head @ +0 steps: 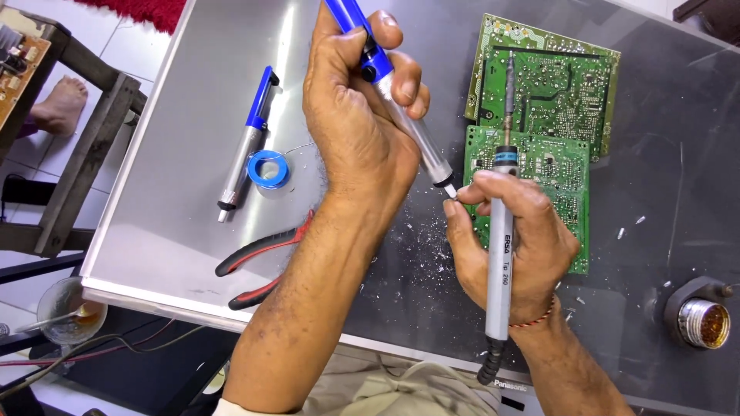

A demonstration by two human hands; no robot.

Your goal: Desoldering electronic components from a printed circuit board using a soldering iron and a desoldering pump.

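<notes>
My left hand (354,131) grips a blue and silver desoldering pump (412,127), tilted so its white nozzle points down to the right. My right hand (532,246) holds a grey soldering iron (499,285) along the palm. Its thumb and forefinger pinch at the pump's nozzle tip. The iron's thin metal tip lies over two green circuit boards (555,85), which rest solder side up on the table just beyond my right hand.
On the metal table (193,231) lie a second blue desoldering pump (247,142), a blue spool of solder wire (268,169) and red-handled pliers (262,246). A brass-wool tip cleaner (703,322) stands at the right. Solder flecks (420,246) are scattered near my hands. A glass bowl (65,308) sits below left.
</notes>
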